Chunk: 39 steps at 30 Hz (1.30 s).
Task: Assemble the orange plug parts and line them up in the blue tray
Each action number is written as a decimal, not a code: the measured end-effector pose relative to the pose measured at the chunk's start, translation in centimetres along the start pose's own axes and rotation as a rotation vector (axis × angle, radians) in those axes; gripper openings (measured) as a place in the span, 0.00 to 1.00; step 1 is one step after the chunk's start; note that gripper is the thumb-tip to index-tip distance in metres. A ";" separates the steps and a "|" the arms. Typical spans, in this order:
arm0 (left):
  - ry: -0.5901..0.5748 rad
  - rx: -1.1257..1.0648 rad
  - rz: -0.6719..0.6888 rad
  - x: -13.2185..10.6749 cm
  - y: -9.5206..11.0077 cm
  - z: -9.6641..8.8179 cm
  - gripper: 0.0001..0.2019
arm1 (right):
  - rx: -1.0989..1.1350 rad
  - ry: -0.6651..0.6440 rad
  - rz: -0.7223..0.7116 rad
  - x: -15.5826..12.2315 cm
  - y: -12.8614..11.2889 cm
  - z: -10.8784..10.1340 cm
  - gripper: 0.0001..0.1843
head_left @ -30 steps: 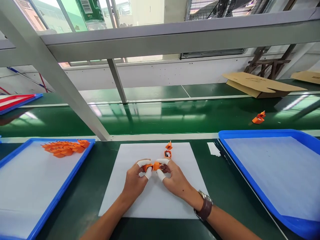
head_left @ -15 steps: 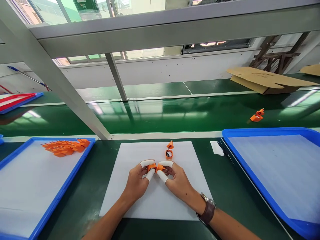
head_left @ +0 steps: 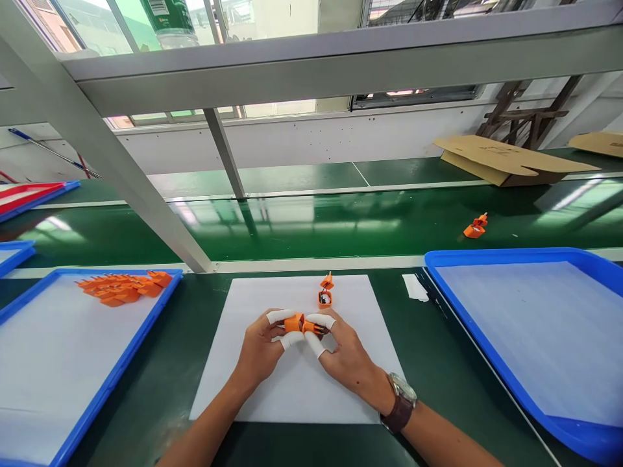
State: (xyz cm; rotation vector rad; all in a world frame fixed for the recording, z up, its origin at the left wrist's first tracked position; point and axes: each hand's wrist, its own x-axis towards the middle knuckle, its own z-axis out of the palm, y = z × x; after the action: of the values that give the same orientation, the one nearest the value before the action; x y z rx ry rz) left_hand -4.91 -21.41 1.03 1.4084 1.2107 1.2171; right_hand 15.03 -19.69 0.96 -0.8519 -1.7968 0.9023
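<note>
Both hands meet over a white sheet [head_left: 292, 395] on the green bench. My left hand [head_left: 263, 347] and my right hand [head_left: 343, 353] wear white finger cots and pinch a small orange plastic part [head_left: 298, 322] between thumbs and forefingers. The part looks like two pieces held end to end. A second orange part [head_left: 325, 293] with a dark inside lies on the sheet just beyond my hands. My right wrist carries a brown-strapped watch.
A blue tray [head_left: 160, 308] on the left holds a pile of orange parts [head_left: 121, 288]. Another blue tray [head_left: 487, 337] on the right holds only a white liner. One orange part [head_left: 475, 228] lies on the glossy conveyor belt. Cardboard [head_left: 506, 159] rests behind it.
My hands stay together on the orange part, turning it slightly between the fingers. The orange part on the belt has drifted left. The view has shifted a little.
</note>
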 end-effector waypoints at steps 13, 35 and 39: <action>-0.109 0.130 0.137 -0.3 -0.4 -0.2 0.15 | 0.141 -0.084 0.267 0.0 0.6 -0.2 0.13; -0.113 0.283 0.253 -0.4 -0.6 0.7 0.19 | 0.348 -0.197 0.428 0.5 1.0 -1.6 0.11; -0.130 0.382 0.274 -0.3 -0.6 0.6 0.23 | 0.250 -0.132 0.336 0.3 1.2 -1.1 0.12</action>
State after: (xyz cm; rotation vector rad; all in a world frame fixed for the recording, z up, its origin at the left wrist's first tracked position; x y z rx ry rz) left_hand -4.40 -21.69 0.28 1.9580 1.2313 1.0883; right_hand 16.18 -18.63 0.45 -0.9651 -1.6305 1.3967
